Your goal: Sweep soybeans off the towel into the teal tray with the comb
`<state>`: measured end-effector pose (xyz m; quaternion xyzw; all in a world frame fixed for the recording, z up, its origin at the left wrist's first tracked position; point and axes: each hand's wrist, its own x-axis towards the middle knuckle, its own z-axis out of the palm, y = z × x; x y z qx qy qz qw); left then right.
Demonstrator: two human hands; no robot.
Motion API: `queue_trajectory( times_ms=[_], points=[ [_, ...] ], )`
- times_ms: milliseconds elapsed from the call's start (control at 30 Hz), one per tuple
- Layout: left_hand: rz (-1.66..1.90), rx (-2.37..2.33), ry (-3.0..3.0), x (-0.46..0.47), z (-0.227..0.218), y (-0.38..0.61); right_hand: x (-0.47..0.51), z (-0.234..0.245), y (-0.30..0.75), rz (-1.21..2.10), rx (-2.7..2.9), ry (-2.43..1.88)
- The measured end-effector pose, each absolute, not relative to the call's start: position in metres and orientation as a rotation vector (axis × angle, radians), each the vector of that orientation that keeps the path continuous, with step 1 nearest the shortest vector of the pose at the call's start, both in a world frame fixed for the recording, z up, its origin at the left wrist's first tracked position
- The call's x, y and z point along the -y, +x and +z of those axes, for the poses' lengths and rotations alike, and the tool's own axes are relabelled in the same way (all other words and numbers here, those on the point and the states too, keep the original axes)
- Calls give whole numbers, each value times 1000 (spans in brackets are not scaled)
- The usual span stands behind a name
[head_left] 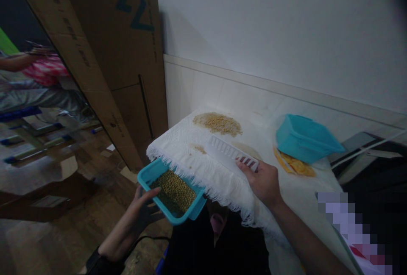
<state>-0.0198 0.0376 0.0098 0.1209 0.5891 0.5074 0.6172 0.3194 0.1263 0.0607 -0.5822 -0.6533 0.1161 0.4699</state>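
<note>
My left hand [141,209] grips a small teal tray [149,174] full of small yellow-green beans [174,192], held just below the fringed front edge of a white tablecloth [190,156]. On the cloth, my right hand [263,179] is closed on one end of a white slotted plastic scraper [230,153]. The scraper lies flat, angled toward the table's front edge. A few stray beans [199,149] lie on the cloth beside it. A larger pile of beans [218,123] sits near the wall.
An upturned teal container [305,138] rests at the right on some yellow material [295,165]. Large cardboard boxes [111,54] lean against the wall to the left. Another person [34,71] sits at far left above a wooden floor.
</note>
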Motion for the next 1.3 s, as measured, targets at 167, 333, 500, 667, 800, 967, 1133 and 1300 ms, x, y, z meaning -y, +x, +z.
queue_trajectory(
  times_ms=[167, 333, 500, 667, 800, 967, 1133, 1300],
  points=[
    [1161, -1363, 283, -38, 9, -20, -124, 62, 321, 339, 1609, -1411],
    [1159, -1338, 279, -38, 9, -22, -128, 64, 326, 376, 1644, -1433],
    [1154, -1340, 272, -39, 7, -23, -125, 65, 320, 360, 1601, -1419],
    [1161, -1345, 279, -38, 7, -22, -119, 65, 314, 385, 1624, -1392],
    [1151, -1334, 292, -38, 6, -22, -116, 64, 312, 378, 1646, -1377],
    [1158, -1347, 283, -39, 3, -22, -111, 63, 307, 421, 1654, -1346],
    [1151, -1363, 272, -40, 5, -21, -108, 64, 308, 393, 1678, -1348],
    [1152, -1321, 275, -38, 7, -20, -104, 66, 310, 413, 1726, -1339]
  ],
)
